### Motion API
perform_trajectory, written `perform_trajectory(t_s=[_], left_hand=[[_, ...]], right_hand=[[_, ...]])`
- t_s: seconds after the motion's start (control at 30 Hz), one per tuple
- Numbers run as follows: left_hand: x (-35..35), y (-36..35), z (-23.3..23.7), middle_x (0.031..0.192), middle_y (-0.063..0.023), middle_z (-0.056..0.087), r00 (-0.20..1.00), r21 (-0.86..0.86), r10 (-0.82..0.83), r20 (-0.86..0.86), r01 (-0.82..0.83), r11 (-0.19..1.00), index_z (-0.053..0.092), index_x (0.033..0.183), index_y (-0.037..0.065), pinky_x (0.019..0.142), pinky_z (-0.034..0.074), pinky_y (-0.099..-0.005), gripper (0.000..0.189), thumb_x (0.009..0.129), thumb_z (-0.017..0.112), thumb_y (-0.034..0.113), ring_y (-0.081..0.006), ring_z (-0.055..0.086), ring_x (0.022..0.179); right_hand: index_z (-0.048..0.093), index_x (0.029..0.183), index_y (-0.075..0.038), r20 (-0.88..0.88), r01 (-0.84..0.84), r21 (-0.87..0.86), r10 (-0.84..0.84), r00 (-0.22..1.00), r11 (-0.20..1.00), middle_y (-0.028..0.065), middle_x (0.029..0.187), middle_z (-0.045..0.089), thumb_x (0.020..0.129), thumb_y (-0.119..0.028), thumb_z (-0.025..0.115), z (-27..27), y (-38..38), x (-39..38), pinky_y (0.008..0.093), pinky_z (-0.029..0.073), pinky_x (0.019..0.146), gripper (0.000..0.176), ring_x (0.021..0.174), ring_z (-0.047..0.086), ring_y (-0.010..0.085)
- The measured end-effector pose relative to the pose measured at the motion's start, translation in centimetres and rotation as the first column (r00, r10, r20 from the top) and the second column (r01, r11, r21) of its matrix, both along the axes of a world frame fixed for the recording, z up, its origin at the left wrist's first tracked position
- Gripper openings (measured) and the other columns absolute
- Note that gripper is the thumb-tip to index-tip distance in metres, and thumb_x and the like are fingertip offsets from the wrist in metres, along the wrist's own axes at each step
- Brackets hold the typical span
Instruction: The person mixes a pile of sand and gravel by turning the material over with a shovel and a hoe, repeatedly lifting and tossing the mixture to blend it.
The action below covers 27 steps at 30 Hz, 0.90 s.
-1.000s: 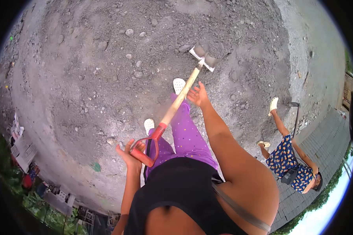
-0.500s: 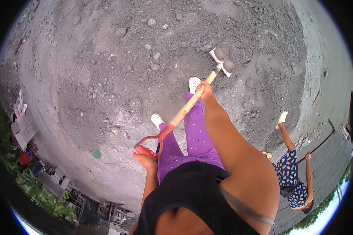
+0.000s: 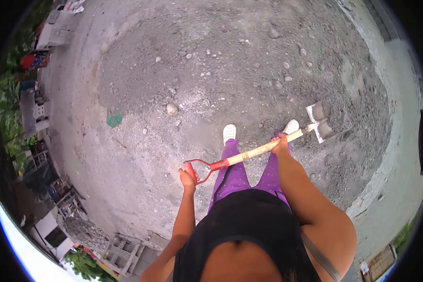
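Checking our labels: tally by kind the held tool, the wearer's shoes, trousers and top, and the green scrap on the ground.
Shovel: 1
White shoes: 2
Purple trousers: 1
Black top: 1
Green scrap: 1
Total: 6

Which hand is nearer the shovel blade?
The right hand: it grips the wooden shaft near the shovel blade; the left hand holds the red D-handle at the opposite end.
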<state>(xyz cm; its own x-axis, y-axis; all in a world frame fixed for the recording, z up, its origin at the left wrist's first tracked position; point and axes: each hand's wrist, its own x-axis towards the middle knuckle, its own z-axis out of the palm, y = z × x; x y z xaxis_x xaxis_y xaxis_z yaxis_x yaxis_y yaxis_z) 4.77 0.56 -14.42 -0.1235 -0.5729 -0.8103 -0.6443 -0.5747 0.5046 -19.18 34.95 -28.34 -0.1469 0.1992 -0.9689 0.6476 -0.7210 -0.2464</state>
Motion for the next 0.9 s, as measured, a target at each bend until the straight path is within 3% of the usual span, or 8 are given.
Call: perform_trajectory(t_s=[0.2,0.33,0.4,0.47,0.53,0.6,0.77,0.9], left_hand=[[16.0,-4.9,3.0,0.058,-0.0139,0.054,0.906,-0.196,0.404,0.129,-0.376,0.906,0.053,0.072,0.000,0.034,0.041,-0.0330,0.064,0.088,0.019,0.052,-0.0224,0.047,0.039],[26.9,-2.0,1.9,0.059,-0.0141,0.055,0.783,-0.125,0.585,0.209,-0.572,0.811,0.054,0.076,0.001,0.038,0.043,-0.0346,0.066,0.088,0.020,0.056,-0.0241,0.050,0.042],[29.5,0.9,1.1,0.065,-0.0141,0.057,0.697,0.073,0.679,0.229,-0.708,0.702,0.054,0.087,0.003,0.043,0.045,-0.0382,0.068,0.087,0.019,0.062,-0.0247,0.053,0.049],[33.4,4.7,-4.4,0.080,-0.0143,0.060,0.663,0.282,0.693,0.283,-0.748,0.600,0.053,0.102,0.007,0.052,0.048,-0.0425,0.075,0.083,0.015,0.069,-0.0263,0.057,0.063],[28.3,5.8,-1.6,0.096,-0.0120,0.060,0.651,0.443,0.564,0.509,-0.759,0.477,0.050,0.112,0.010,0.059,0.049,-0.0447,0.079,0.082,0.010,0.070,-0.0282,0.057,0.076],[26.3,7.5,-1.9,0.104,-0.0100,0.059,0.687,0.512,0.532,0.495,-0.725,0.460,0.049,0.116,0.011,0.068,0.049,-0.0475,0.082,0.081,0.007,0.071,-0.0294,0.056,0.088],[24.0,3.4,-0.6,0.103,-0.0103,0.059,0.696,0.410,0.603,0.388,-0.717,0.563,0.047,0.118,0.009,0.072,0.048,-0.0451,0.084,0.080,0.006,0.072,-0.0281,0.056,0.088],[26.4,-4.1,-2.6,0.079,-0.0122,0.059,0.696,0.465,0.680,0.233,-0.693,0.550,0.054,0.104,0.004,0.062,0.048,-0.0401,0.088,0.079,0.006,0.073,-0.0272,0.057,0.070]], right_hand=[[0.039,0.076,-0.010,0.108,-0.359,-0.074,0.365,0.925,0.931,0.0042,0.064,0.041,0.083,-0.015,0.047,1.6,-14.9,6.7,0.0337,0.043,0.053,0.011,0.052,0.042,0.0171],[0.048,0.086,-0.001,0.100,-0.581,0.022,0.576,0.811,0.814,0.0098,0.074,0.050,0.078,-0.010,0.060,2.5,-24.5,10.2,0.0386,0.047,0.053,0.017,0.059,0.052,0.0227],[0.053,0.091,0.003,0.017,-0.770,0.046,0.771,0.637,0.636,0.0133,0.078,0.055,0.074,-0.009,0.067,2.5,-28.8,10.1,0.0429,0.048,0.053,0.025,0.062,0.057,0.0266],[0.055,0.090,0.004,-0.094,-0.908,-0.015,0.903,0.419,0.419,0.0156,0.079,0.058,0.071,-0.007,0.070,2.4,-32.7,8.6,0.0439,0.049,0.053,0.027,0.062,0.059,0.0273],[0.055,0.087,0.005,-0.103,-0.993,0.110,0.994,0.034,0.045,0.0159,0.081,0.058,0.070,-0.001,0.069,5.7,-36.9,5.7,0.0495,0.054,0.062,0.023,0.071,0.061,0.0287],[0.054,0.087,0.006,-0.310,-0.979,0.200,0.947,-0.091,-0.029,0.0159,0.080,0.058,0.069,-0.003,0.069,9.2,-38.9,4.5,0.0464,0.054,0.058,0.025,0.068,0.061,0.0284],[0.056,0.090,0.003,-0.338,-0.984,0.170,0.941,-0.005,0.055,0.0144,0.081,0.060,0.064,-0.008,0.069,17.9,-41.1,3.9,0.0407,0.053,0.065,0.031,0.070,0.062,0.0264],[0.057,0.089,0.001,-0.338,-0.988,0.084,0.936,0.096,0.131,0.0128,0.084,0.061,0.064,-0.011,0.067,20.3,-38.2,1.9,0.0397,0.050,0.073,0.030,0.076,0.062,0.0269]])
